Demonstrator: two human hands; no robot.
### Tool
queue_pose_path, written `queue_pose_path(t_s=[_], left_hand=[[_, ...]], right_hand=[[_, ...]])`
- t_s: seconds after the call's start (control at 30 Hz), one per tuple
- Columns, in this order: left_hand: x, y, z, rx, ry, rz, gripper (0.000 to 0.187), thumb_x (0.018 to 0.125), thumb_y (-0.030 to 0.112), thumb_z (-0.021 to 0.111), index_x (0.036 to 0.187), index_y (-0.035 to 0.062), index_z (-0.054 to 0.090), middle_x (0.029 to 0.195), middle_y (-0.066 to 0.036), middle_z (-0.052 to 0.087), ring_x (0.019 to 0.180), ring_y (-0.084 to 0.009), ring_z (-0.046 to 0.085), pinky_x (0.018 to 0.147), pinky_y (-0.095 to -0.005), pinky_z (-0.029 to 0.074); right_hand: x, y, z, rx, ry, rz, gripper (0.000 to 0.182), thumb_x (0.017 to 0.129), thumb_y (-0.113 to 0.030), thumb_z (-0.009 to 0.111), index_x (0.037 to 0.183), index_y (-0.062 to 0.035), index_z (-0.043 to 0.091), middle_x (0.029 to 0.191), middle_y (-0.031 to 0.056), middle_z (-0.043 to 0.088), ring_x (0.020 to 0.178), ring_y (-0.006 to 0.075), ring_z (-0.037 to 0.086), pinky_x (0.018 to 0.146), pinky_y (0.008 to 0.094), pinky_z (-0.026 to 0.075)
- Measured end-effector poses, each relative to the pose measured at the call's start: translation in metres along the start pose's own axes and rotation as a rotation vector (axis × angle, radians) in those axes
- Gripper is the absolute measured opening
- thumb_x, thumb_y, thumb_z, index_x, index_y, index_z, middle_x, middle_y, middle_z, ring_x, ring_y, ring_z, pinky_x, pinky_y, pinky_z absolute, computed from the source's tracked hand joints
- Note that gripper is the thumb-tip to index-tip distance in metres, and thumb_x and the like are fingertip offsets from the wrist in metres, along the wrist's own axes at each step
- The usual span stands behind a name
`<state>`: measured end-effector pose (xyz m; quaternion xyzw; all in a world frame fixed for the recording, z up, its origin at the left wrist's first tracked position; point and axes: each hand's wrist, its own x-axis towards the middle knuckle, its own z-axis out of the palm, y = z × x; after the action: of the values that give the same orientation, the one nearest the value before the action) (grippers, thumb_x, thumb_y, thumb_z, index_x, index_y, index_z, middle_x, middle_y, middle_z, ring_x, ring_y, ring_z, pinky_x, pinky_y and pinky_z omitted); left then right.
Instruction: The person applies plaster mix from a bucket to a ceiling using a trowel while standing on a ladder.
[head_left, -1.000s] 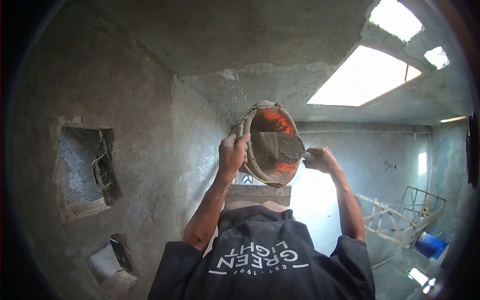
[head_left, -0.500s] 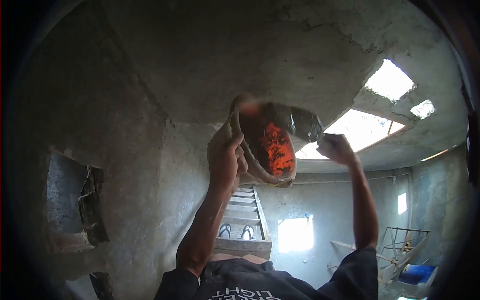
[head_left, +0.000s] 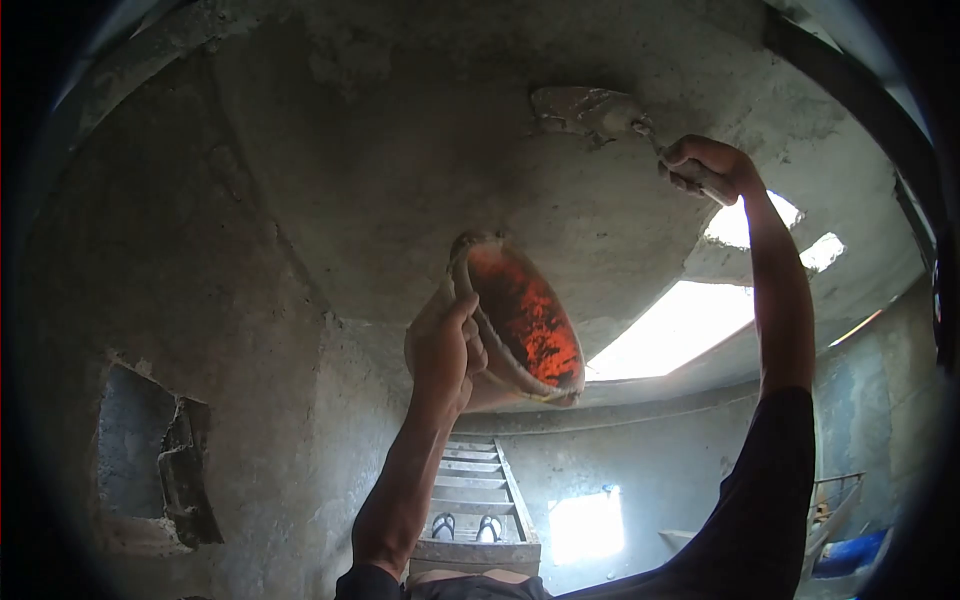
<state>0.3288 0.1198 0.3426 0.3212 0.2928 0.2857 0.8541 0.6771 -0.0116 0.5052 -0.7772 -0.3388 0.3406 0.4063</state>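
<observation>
My left hand (head_left: 443, 350) grips the rim of a round, mortar-crusted container (head_left: 535, 325), bowl-like, with an orange inside smeared with dark residue. The container is tilted, its mouth turned toward the right. Up at the ceiling (head_left: 420, 150), my right hand (head_left: 708, 168) is wrapped around the handle of a trowel (head_left: 588, 108). The trowel's broad blade, streaked with wet grey mortar, lies against or close to the rough plaster and points left.
A wooden ladder (head_left: 470, 482) runs beneath me, with sandalled feet (head_left: 488, 528) on it. Bright openings (head_left: 680, 330) break the ceiling at the right. A square recess (head_left: 135, 450) is in the left wall, and a lit window (head_left: 586, 527) is below. Something blue (head_left: 850, 553) stands at lower right.
My right hand has swung the trowel from the container's mouth up and back to the ceiling. My left hand and the container have dropped slightly in view.
</observation>
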Motion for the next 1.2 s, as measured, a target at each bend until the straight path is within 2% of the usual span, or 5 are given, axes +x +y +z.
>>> queue_pose_path(t_s=[0.27, 0.43, 0.77, 1.03, 1.2], left_hand=[[-0.009, -0.020, -0.023, 0.163, 0.060, -0.008, 0.029, 0.089, 0.013, 0.057, 0.065, 0.0143, 0.040, 0.051, 0.009, 0.027, 0.036, -0.0036, 0.021, 0.035, -0.0236, 0.017], [-0.022, -0.035, -0.049, 0.157, 0.092, -0.069, 0.028, 0.089, 0.013, 0.057, 0.067, 0.0139, 0.039, 0.050, 0.009, 0.026, 0.035, -0.0037, 0.020, 0.034, -0.0238, 0.016], [-0.044, -0.054, -0.072, 0.212, 0.207, -0.098, 0.029, 0.089, 0.014, 0.057, 0.067, 0.0146, 0.038, 0.050, 0.009, 0.025, 0.035, -0.0040, 0.020, 0.034, -0.0241, 0.016], [-0.050, -0.063, -0.066, 0.262, 0.240, -0.118, 0.033, 0.089, 0.013, 0.058, 0.065, 0.0156, 0.035, 0.051, 0.009, 0.025, 0.036, -0.0043, 0.020, 0.035, -0.0243, 0.016], [-0.046, -0.063, -0.058, 0.322, 0.280, -0.110, 0.034, 0.088, 0.013, 0.058, 0.064, 0.0153, 0.034, 0.051, 0.008, 0.026, 0.036, -0.0044, 0.021, 0.036, -0.0243, 0.016]], right_hand=[[0.027, -0.006, -0.038, -0.214, -0.137, -0.056, 0.022, 0.079, -0.026, 0.059, 0.077, -0.0041, 0.061, 0.062, 0.0054, 0.058, 0.049, 0.0139, 0.053, 0.048, 0.0290, 0.043], [0.021, 0.007, -0.023, -0.491, -0.017, -0.237, 0.028, 0.079, -0.031, 0.065, 0.067, -0.0056, 0.063, 0.057, 0.0047, 0.058, 0.048, 0.0124, 0.053, 0.049, 0.0295, 0.043], [0.015, -0.002, -0.033, -0.581, 0.085, -0.249, 0.028, 0.079, -0.029, 0.070, 0.075, -0.0022, 0.064, 0.060, 0.0059, 0.059, 0.051, 0.0122, 0.057, 0.045, 0.0305, 0.043], [0.027, 0.017, -0.062, -1.062, 0.452, -0.454, 0.059, 0.088, -0.056, 0.047, 0.084, 0.0008, 0.063, 0.066, 0.0145, 0.062, 0.061, 0.0269, 0.064, 0.060, 0.0436, 0.048], [0.030, 0.020, -0.090, -1.242, 0.521, -0.336, 0.064, 0.086, -0.058, 0.045, 0.082, 0.0024, 0.064, 0.069, 0.0190, 0.063, 0.064, 0.0333, 0.063, 0.067, 0.0460, 0.048]])
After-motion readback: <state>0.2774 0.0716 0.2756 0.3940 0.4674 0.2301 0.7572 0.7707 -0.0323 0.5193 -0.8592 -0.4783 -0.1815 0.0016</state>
